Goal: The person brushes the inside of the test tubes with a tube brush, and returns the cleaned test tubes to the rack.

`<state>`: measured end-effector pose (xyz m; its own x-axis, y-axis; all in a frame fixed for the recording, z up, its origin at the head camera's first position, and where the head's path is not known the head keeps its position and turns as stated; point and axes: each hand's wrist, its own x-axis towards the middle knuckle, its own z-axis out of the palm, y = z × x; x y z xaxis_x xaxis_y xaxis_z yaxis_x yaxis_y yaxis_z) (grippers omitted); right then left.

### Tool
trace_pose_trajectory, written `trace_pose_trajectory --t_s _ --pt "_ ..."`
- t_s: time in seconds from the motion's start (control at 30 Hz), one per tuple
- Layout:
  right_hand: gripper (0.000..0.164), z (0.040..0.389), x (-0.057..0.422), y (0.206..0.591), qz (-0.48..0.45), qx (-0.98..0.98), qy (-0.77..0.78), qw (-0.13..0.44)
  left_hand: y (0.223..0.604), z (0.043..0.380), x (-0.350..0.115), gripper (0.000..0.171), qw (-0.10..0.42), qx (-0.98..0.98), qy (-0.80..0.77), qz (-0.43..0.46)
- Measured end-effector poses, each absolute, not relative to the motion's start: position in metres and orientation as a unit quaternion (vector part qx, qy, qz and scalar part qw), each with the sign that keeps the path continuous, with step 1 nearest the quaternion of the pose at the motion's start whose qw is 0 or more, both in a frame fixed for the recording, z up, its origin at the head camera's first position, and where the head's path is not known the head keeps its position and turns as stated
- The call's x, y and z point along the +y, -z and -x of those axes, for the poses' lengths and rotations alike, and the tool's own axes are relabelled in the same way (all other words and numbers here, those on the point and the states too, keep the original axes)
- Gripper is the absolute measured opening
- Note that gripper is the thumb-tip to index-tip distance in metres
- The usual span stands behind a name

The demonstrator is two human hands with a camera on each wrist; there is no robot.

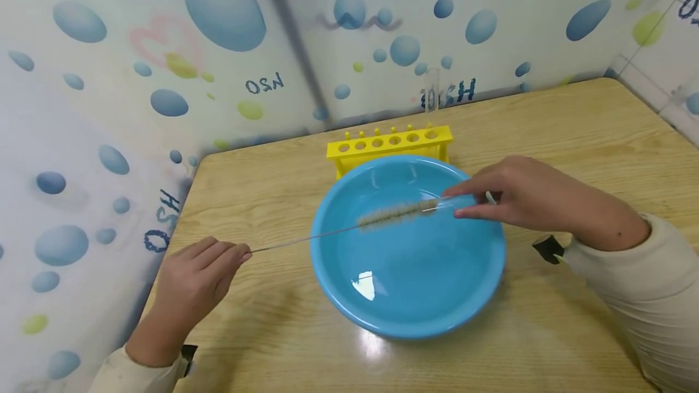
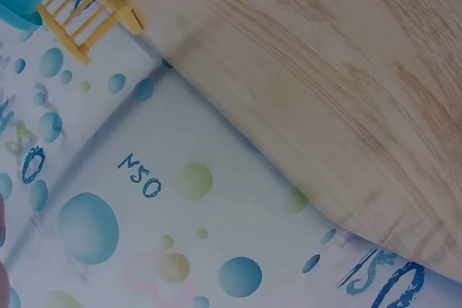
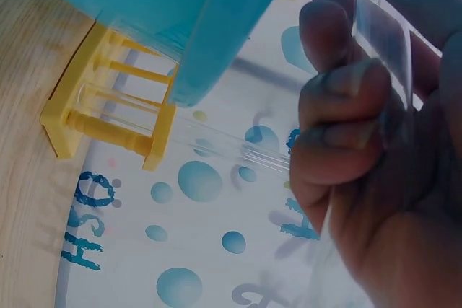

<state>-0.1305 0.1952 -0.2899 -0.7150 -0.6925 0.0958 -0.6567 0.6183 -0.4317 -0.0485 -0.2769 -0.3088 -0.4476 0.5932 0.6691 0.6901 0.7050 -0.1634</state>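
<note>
A test tube brush (image 1: pixel 393 215) with tan bristles slants over the blue basin (image 1: pixel 406 327). My left hand (image 1: pixel 199 278) pinches the end of its thin wire handle, left of the basin. My right hand (image 1: pixel 526 196) holds a clear glass test tube (image 1: pixel 461 201) over the basin's right side. The brush's tip meets the tube's near end and looks to be just inside it. In the right wrist view, curled fingers (image 3: pixel 346 99) surround the glass. Only a sliver of fingertips (image 2: pixel 3 286) shows at the left wrist view's edge.
Behind the basin stands a yellow test tube rack (image 1: pixel 390 142), with another clear test tube (image 1: pixel 432 93) upright at its right end. Water and a bright reflection show in the basin. The wooden table (image 1: pixel 256 199) meets a patterned wall (image 1: pixel 306 47) at the back and left.
</note>
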Motion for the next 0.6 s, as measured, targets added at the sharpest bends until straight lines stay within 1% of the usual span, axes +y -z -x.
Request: trace_pose_trajectory --t_s 0.07,0.17,0.23,0.3,0.33,0.4,0.43,0.53,0.6 --pt "0.035 0.1309 0.1954 0.2895 0.376 0.901 0.214 0.025 0.3095 0.0476 -0.2781 0.044 0.337 -0.863 0.076 0.368" --pt "0.036 0.1312 0.196 0.289 0.371 0.906 0.203 0.007 0.3099 0.0458 -0.2803 0.041 0.269 -0.89 0.117 0.35" --pt "0.036 0.1316 0.1963 0.2888 0.367 0.908 0.2 0.003 0.3092 0.0449 -0.2814 0.027 0.224 -0.901 0.152 0.341" --pt "0.036 0.1323 0.1962 0.2887 0.365 0.909 0.201 0.005 0.3084 0.044 -0.2824 0.012 0.193 -0.906 0.178 0.333" --pt "0.036 0.1326 0.1963 0.2887 0.364 0.909 0.202 0.009 0.3076 0.0439 -0.2826 0.01 0.184 -0.907 0.184 0.33" --pt "0.036 0.133 0.1964 0.2888 0.36 0.91 0.206 0.022 0.3077 0.0443 -0.2823 0.01 0.193 -0.906 0.173 0.335" --pt "0.035 0.1332 0.1965 0.289 0.358 0.91 0.209 0.029 0.3077 0.0445 -0.2821 0.016 0.204 -0.906 0.157 0.337" --pt "0.035 0.1337 0.1972 0.2896 0.352 0.91 0.215 0.051 0.3084 0.0468 -0.2791 0.039 0.272 -0.89 0.099 0.354" --pt "0.035 0.1341 0.1979 0.2899 0.349 0.909 0.221 0.064 0.3075 0.0486 -0.276 0.045 0.324 -0.869 0.062 0.37"
